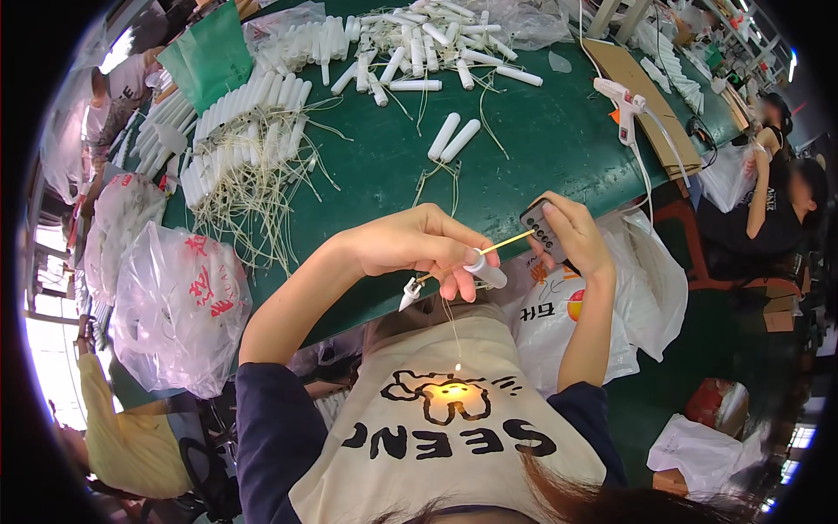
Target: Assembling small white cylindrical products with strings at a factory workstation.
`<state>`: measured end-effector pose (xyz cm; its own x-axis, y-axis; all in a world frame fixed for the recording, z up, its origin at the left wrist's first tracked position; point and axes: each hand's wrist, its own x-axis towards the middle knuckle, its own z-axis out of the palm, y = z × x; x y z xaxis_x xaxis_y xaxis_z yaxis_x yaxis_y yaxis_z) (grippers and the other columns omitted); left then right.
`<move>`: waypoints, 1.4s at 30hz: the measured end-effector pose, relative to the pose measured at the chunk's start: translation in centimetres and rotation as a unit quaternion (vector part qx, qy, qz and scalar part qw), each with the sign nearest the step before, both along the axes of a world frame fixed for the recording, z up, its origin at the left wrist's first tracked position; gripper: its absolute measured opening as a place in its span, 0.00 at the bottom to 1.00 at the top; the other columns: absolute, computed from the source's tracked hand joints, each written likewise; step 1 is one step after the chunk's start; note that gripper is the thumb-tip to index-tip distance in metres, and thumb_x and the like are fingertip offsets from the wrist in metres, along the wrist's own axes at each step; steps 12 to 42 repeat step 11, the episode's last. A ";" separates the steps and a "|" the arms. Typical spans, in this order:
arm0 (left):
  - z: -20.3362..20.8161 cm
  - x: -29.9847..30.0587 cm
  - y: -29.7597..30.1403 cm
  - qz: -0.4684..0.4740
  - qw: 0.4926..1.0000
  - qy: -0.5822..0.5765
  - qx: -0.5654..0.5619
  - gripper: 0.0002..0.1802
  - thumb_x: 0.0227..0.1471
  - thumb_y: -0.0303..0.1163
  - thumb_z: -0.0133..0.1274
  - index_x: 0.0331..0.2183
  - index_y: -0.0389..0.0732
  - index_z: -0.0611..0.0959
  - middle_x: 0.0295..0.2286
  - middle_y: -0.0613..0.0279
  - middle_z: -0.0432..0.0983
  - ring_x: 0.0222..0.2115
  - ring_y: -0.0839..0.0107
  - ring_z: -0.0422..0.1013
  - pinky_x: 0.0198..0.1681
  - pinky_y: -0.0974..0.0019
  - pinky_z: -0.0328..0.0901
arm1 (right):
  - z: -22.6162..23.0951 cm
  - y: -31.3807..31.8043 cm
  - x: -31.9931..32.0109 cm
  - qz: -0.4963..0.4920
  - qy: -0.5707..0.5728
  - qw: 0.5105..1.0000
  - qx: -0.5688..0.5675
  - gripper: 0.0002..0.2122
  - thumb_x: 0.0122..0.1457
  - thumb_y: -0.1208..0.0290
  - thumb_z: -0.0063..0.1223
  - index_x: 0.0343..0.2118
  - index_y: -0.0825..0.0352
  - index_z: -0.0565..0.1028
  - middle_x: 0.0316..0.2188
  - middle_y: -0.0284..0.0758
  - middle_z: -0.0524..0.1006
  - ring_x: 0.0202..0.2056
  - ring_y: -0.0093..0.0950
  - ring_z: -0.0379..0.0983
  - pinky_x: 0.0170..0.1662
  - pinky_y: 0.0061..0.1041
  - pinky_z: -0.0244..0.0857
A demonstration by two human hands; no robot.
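My left hand [423, 244] is closed round a white plastic tube [489, 272] above the near table edge. Beside its fingers hangs a white piece with a pointed tip [409, 295]. Thin wires trail from this hand to a small bulb [458, 368] in front of my shirt, where a warm glow falls. My right hand [573, 237] grips a grey remote control [543, 234] with round black buttons. A thin yellow stick [506, 243] spans from the left fingers to the remote's face; which hand holds it I cannot tell.
Two wired white tubes [452, 140] lie on the green table [367, 188]. Piles of wired tubes [253, 131] fill its left and far sides. At the right are a white glue gun [621, 106] and cardboard [650, 118]. Plastic bags [179, 310] flank me; other people sit either side.
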<state>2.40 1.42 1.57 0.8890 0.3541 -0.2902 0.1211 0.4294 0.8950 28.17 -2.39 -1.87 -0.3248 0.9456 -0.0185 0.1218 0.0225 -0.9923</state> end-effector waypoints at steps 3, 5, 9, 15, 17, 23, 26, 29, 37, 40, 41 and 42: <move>-0.2 -0.1 0.1 0.001 1.000 -0.001 -0.002 0.15 0.51 0.30 0.50 0.38 0.28 0.78 0.22 0.49 0.78 0.19 0.71 0.73 0.25 0.74 0.68 | -0.1 0.2 -0.4 -0.032 -0.037 0.998 0.029 0.12 0.62 0.68 0.33 0.29 0.70 0.68 0.13 0.33 0.69 0.11 0.18 0.61 0.15 0.17 0.55; -0.2 -0.1 0.2 0.009 1.000 -0.006 0.000 0.15 0.51 0.30 0.50 0.38 0.28 0.78 0.22 0.49 0.78 0.20 0.71 0.74 0.25 0.74 0.68 | -0.6 0.9 -0.6 -0.089 -0.044 0.992 0.072 0.13 0.63 0.68 0.33 0.28 0.70 0.67 0.13 0.33 0.69 0.11 0.18 0.62 0.15 0.18 0.55; -0.2 -0.1 0.3 0.007 1.000 0.004 -0.002 0.17 0.51 0.33 0.50 0.41 0.32 0.78 0.25 0.52 0.79 0.20 0.78 0.72 0.25 0.79 0.65 | -2.9 3.7 -0.6 -0.185 -0.110 0.970 0.114 0.13 0.63 0.66 0.34 0.28 0.69 0.68 0.13 0.34 0.71 0.12 0.20 0.65 0.16 0.20 0.58; -0.4 -0.2 0.5 -0.002 1.000 0.018 0.018 0.19 0.51 0.35 0.50 0.42 0.32 0.78 0.26 0.52 0.79 0.20 0.78 0.72 0.25 0.80 0.64 | -4.4 5.3 0.0 -0.243 -0.391 0.852 0.249 0.13 0.63 0.62 0.38 0.29 0.65 0.71 0.20 0.39 0.77 0.17 0.34 0.73 0.22 0.28 0.64; -0.4 -0.2 0.5 -0.002 1.000 0.018 0.018 0.19 0.51 0.35 0.50 0.42 0.32 0.78 0.26 0.52 0.79 0.20 0.78 0.72 0.25 0.80 0.64 | -4.4 5.3 0.0 -0.243 -0.391 0.852 0.249 0.13 0.63 0.62 0.38 0.29 0.65 0.71 0.20 0.39 0.77 0.17 0.34 0.73 0.22 0.28 0.64; -0.4 -0.2 0.5 -0.002 1.000 0.018 0.018 0.19 0.51 0.35 0.50 0.42 0.32 0.78 0.26 0.52 0.79 0.20 0.78 0.72 0.25 0.80 0.64 | -4.4 5.3 0.0 -0.243 -0.391 0.852 0.249 0.13 0.63 0.62 0.38 0.29 0.65 0.71 0.20 0.39 0.77 0.17 0.34 0.73 0.22 0.28 0.64; -0.4 -0.2 0.5 -0.002 1.000 0.018 0.018 0.19 0.51 0.35 0.50 0.42 0.32 0.78 0.26 0.52 0.79 0.20 0.78 0.72 0.25 0.80 0.64 | -4.4 5.3 0.0 -0.243 -0.391 0.852 0.249 0.13 0.63 0.62 0.38 0.29 0.65 0.71 0.20 0.39 0.77 0.17 0.34 0.73 0.22 0.28 0.64; -0.4 -0.2 0.5 -0.002 1.000 0.018 0.018 0.19 0.51 0.35 0.50 0.42 0.32 0.78 0.26 0.52 0.79 0.20 0.78 0.72 0.25 0.80 0.64 | -4.4 5.3 0.0 -0.243 -0.391 0.852 0.249 0.13 0.63 0.62 0.38 0.29 0.65 0.71 0.20 0.39 0.77 0.17 0.34 0.73 0.22 0.28 0.64; -0.4 -0.2 0.5 -0.002 1.000 0.018 0.018 0.19 0.51 0.35 0.50 0.42 0.32 0.78 0.26 0.52 0.79 0.20 0.78 0.72 0.25 0.80 0.64 | -4.4 5.3 0.0 -0.243 -0.391 0.852 0.249 0.13 0.63 0.62 0.38 0.29 0.65 0.71 0.20 0.39 0.77 0.17 0.34 0.73 0.22 0.28 0.64; -0.4 -0.2 0.5 -0.002 1.000 0.018 0.018 0.19 0.51 0.35 0.50 0.42 0.32 0.78 0.26 0.52 0.79 0.20 0.78 0.72 0.25 0.80 0.64 | -4.4 5.3 0.0 -0.243 -0.391 0.852 0.249 0.13 0.63 0.62 0.38 0.29 0.65 0.71 0.20 0.39 0.77 0.17 0.34 0.73 0.22 0.28 0.64; -0.4 -0.2 0.5 -0.002 1.000 0.018 0.018 0.19 0.51 0.35 0.50 0.42 0.32 0.78 0.26 0.52 0.79 0.20 0.78 0.72 0.25 0.80 0.64 | -4.4 5.3 0.0 -0.243 -0.391 0.852 0.249 0.13 0.63 0.62 0.38 0.29 0.65 0.71 0.20 0.39 0.77 0.17 0.34 0.73 0.22 0.28 0.64; -0.4 -0.2 0.5 -0.002 1.000 0.018 0.018 0.19 0.51 0.35 0.50 0.42 0.32 0.78 0.26 0.52 0.79 0.20 0.78 0.72 0.25 0.80 0.64 | -4.4 5.3 0.0 -0.243 -0.391 0.852 0.249 0.13 0.63 0.62 0.38 0.29 0.65 0.71 0.20 0.39 0.77 0.17 0.34 0.73 0.22 0.28 0.64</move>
